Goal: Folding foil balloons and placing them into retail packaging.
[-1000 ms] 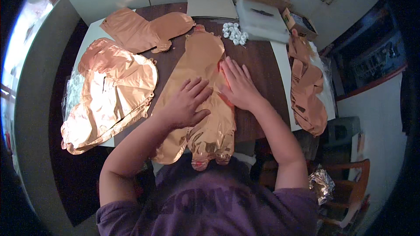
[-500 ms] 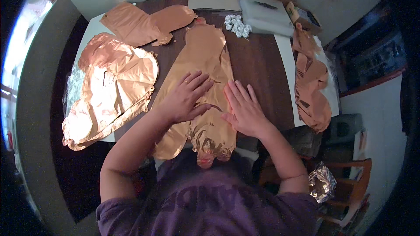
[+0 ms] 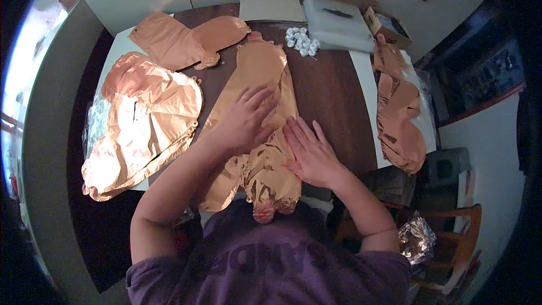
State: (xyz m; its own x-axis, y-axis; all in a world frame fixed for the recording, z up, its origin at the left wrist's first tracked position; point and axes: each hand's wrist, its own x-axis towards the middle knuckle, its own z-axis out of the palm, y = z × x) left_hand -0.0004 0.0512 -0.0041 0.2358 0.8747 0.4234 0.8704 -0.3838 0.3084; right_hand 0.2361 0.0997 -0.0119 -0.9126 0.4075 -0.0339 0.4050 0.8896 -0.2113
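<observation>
Right hand (image 3: 313, 157): slid lower along copper foil's (image 3: 262, 68) right edge, flat, grasping nothing.
Left hand (image 3: 245, 121): released, mid-frame.
Smoothing: seemingly progressed downward.

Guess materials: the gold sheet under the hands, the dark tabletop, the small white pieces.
Gold sheet: likely thin metallized film or foil; shiny, with bright glints and sharp creases near its lower end.
Dark tabletop: probably wood or wood-look laminate, judging by its brown, dull surface; can't confirm which.
White pieces: smooth, pale look suggests plastic or ribbon, but too small to tell.
</observation>
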